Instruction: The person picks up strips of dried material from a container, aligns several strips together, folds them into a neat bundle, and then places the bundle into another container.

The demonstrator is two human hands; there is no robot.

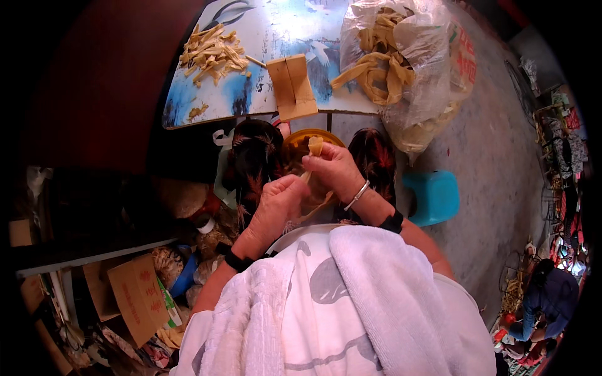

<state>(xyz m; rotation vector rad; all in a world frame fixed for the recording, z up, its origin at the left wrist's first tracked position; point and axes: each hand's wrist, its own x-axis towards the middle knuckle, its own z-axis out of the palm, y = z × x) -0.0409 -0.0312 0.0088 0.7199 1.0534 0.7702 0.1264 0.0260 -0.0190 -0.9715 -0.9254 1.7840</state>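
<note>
Between my knees, my right hand [337,173] pinches a tan dried strip [315,146], whose curled end stands above my thumb and fingers. Just below and to its left, my left hand [279,203] is closed, its fingertips on a thin pale length that seems part of the same strip. A longer tan piece hangs under the hands, partly hidden. Behind them, a yellow round basin [293,139] sits between my legs, its contents mostly covered by my hands.
On the blue-and-white table [216,113] ahead lie a pile of cut tan strips [213,53], dark-handled scissors [229,12] and a wooden block [292,88]. A clear plastic bag [426,81] with long strips hangs over its right edge. A blue stool [434,198] stands right; cardboard boxes [138,294] left. Another person [552,297] bends at far right.
</note>
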